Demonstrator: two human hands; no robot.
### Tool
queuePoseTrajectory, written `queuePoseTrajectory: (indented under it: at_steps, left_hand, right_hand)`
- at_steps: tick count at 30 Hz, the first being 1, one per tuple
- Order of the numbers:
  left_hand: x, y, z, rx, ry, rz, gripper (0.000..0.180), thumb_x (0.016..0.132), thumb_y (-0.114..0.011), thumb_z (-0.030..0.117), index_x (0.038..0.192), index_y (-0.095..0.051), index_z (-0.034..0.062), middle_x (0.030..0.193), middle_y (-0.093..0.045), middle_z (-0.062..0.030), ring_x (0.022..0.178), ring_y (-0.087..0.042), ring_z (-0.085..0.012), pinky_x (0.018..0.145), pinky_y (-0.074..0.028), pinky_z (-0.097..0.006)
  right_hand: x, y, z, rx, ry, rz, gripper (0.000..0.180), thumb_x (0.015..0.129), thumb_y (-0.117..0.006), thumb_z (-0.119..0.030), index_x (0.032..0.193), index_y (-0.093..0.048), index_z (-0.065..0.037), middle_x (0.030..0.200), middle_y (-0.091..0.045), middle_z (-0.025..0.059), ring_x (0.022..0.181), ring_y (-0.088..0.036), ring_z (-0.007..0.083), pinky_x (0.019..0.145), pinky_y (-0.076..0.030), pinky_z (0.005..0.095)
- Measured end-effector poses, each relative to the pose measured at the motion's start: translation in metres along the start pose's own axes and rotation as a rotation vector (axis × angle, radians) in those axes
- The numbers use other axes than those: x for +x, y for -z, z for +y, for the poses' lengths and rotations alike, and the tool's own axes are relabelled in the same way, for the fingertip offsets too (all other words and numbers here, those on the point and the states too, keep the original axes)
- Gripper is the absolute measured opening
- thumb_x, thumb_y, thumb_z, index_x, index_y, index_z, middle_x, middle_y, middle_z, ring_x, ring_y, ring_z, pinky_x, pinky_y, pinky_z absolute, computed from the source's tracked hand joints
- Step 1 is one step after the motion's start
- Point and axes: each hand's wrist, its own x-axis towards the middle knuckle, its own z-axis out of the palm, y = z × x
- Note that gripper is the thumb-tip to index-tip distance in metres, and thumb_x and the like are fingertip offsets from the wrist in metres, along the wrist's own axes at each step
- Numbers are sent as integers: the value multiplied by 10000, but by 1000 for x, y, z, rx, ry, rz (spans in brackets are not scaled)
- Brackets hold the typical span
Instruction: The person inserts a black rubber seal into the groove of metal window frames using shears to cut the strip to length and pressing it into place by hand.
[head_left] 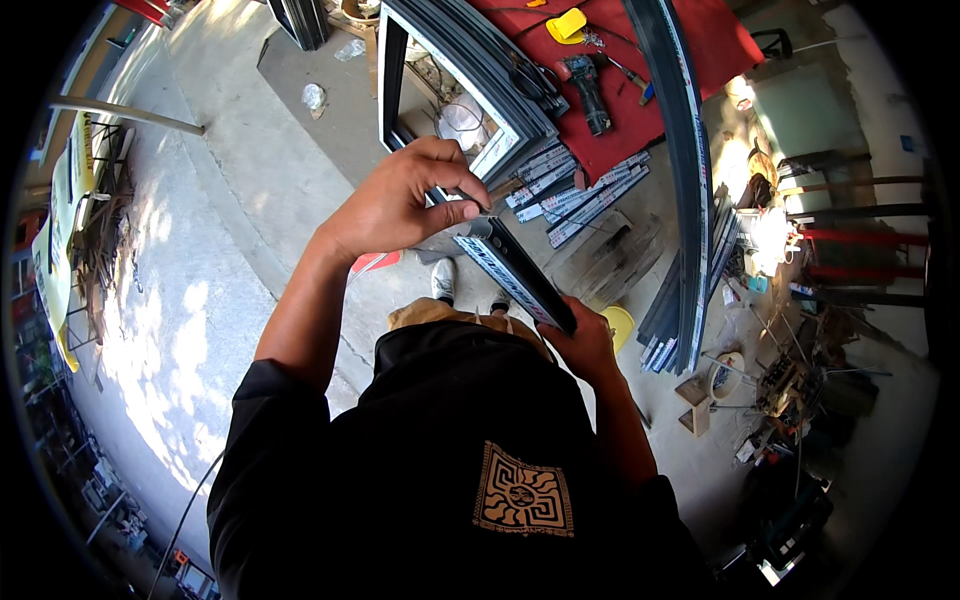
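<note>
A short dark grey metal profile [518, 278] with a printed film strip along one side slants in front of my body. My right hand [583, 345] is wrapped round its lower right end. Over its upper left end hovers my left hand [415, 195], thumb and forefinger brought together in a pinch. Whatever small thing lies between those fingertips is too small to make out. Just beyond the left hand stands a stack of dark rectangular frames [495, 75], with white film on their edges.
A red-covered surface [690, 40] holds a cordless drill [588, 92], a screwdriver [628, 75] and a yellow tape-measure-like object [567, 26]. Long dark profiles [690, 190] stand at the right. Cut profile pieces [585, 195] lie ahead. Clutter and a white bucket [727, 373] sit far right.
</note>
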Motion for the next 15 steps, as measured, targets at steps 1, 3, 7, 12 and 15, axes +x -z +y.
queuePoseTrajectory:
  at_steps: [1, 3, 7, 12, 15]
  left_hand:
    - [0, 0, -1, -8, 0, -3, 131, 915, -837, 97, 1046, -835, 96, 939, -640, -57, 966, -614, -254, 882, -499, -397]
    - [-1, 0, -4, -1, -26, -18, 141, 894, -857, 107, 1033, -835, 101, 944, -641, -49, 970, -608, -253, 875, -495, -400]
    - [-1, -1, -14, -4, -62, -46, 130, 891, -860, 120, 1018, -833, 104, 947, -651, -43, 978, -605, -254, 873, -491, -403]
    - [-2, 2, -15, 9, -69, -92, 119, 907, -847, 150, 1018, -824, 112, 967, -698, -33, 1026, -636, -257, 945, -514, -419]
    - [-4, 0, -16, -9, -111, -76, 112, 885, -857, 104, 990, -817, 98, 944, -662, -42, 983, -607, -259, 872, -488, -410]
  right_hand:
    - [-1, -2, -2, 12, 1, 13, 498, 902, -857, -243, 1323, -700, -29, 1110, -803, 189, 1003, -793, 316, 913, -602, 408]
    - [-3, -5, -4, 22, -6, 27, 469, 898, -858, -248, 1295, -713, -46, 1088, -803, 180, 987, -791, 329, 913, -600, 416]
    - [-5, -11, -5, 20, -31, 25, 471, 890, -866, -243, 1293, -714, -52, 1091, -802, 173, 989, -789, 326, 910, -600, 409]
    - [-7, -13, -14, 18, -80, 30, 456, 888, -861, -235, 1287, -718, -67, 1087, -803, 164, 991, -788, 325, 910, -599, 404]
    - [-7, -15, -14, 19, -72, 27, 453, 887, -859, -229, 1287, -719, -71, 1081, -805, 160, 987, -788, 322, 910, -599, 402]
